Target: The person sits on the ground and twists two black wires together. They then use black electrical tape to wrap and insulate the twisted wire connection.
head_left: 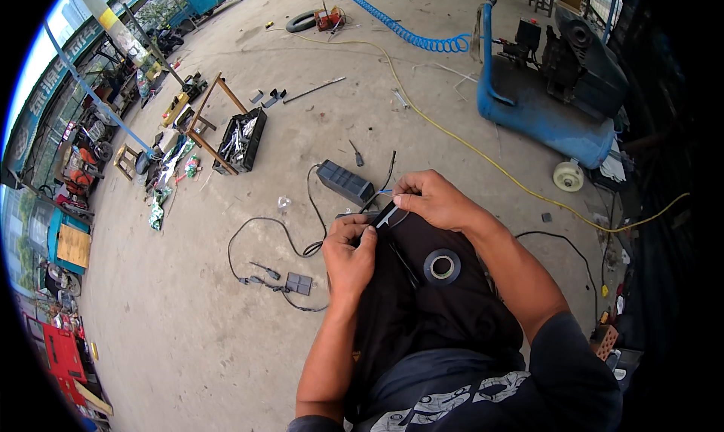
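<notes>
While we sit above the rough grey concrete floor [226, 341], our left hand [348, 255] and right hand [431, 200] both pinch shut on a thin black cable [386, 215]. It lies over our dark lap, slanting up toward the right. A round, shiny roll of black tape [442, 267] rests nearby.

We count 2 hands: left hand [348, 252], right hand [432, 200]. We see 1 roll of black tape [442, 266], 1 black power strip [345, 182], 1 small grey adapter block [299, 283], 1 screwdriver [355, 154], 1 blue air compressor [544, 85], 1 blue coiled hose [403, 31], 1 yellow cable [467, 142], 1 black crate of tools [241, 139], 1 tyre [301, 20].
</notes>
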### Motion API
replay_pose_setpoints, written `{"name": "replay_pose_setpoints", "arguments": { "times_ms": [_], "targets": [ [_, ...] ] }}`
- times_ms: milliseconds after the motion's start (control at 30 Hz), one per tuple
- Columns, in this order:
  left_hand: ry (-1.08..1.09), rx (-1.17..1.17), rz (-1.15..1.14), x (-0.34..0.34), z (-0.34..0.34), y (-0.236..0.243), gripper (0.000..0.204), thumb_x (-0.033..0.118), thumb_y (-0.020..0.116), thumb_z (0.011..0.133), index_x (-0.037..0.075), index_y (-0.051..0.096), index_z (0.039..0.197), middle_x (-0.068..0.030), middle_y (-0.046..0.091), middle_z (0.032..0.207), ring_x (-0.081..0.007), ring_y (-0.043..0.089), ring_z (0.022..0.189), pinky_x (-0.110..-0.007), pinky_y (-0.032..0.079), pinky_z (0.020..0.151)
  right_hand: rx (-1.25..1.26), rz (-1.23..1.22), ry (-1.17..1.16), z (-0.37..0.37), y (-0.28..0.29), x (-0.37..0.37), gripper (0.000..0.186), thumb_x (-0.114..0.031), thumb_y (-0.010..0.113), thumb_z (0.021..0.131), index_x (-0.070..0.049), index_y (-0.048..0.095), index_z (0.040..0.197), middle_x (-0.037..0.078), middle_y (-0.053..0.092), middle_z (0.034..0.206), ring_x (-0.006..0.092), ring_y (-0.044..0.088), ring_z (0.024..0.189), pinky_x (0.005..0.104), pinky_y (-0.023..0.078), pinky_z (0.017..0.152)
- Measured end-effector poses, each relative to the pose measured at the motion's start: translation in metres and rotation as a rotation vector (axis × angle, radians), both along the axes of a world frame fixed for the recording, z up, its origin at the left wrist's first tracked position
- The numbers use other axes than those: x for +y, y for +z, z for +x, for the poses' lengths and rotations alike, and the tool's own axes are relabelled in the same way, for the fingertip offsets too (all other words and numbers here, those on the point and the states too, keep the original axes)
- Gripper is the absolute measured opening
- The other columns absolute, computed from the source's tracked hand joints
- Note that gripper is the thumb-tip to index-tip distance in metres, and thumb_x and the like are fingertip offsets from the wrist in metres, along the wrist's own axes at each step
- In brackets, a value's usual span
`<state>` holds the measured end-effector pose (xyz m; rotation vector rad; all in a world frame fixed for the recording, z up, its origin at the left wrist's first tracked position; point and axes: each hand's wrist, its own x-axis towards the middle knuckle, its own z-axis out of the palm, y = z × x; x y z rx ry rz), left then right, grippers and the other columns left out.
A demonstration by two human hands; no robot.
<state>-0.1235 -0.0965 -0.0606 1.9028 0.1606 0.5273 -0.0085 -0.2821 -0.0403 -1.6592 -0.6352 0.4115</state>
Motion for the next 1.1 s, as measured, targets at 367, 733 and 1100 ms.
{"name": "replay_pose_setpoints", "arguments": {
  "times_ms": [367,733,1100],
  "targets": [
    [-0.065,0.114,0.306,0.009,0.009,0.015,0.015,0.011,0.076,0.083,-0.003,0.075,0.087,-0.0173,0.067,0.101,-0.0334,0.066,0.09,-0.04,0.051,0.078,-0.262,-0.116,-0.218,-0.01,0.01,0.006,0.019,-0.013,0.069,0.09,0.006,0.069,0.095,0.017,0.071,0.082,0.0234,0.067,0.076,0.0377,0.053,0.071],
    [-0.214,-0.241,0.517,0.008,0.025,0.057,0.042,0.001,0.077,0.079,0.003,0.068,0.119,-0.0146,0.065,0.123,-0.0349,0.064,0.111,-0.039,0.051,0.093,-0.339,-0.121,-0.247,-0.019,0.021,0.01,0.018,-0.013,0.068,0.091,0.005,0.067,0.092,0.023,0.07,0.083,0.0405,0.07,0.079,0.0459,0.053,0.071],
    [-0.36,-0.164,0.515,0.001,0.045,0.055,0.037,-0.006,0.073,0.079,0.002,0.068,0.114,-0.013,0.069,0.111,-0.0306,0.069,0.088,-0.035,0.056,0.074,-0.454,-0.224,-0.11,-0.02,0.023,0.001,0.017,-0.009,0.062,0.09,0.003,0.064,0.1,0.024,0.068,0.099,0.0452,0.063,0.099,0.0512,0.05,0.085]
  ]
}}
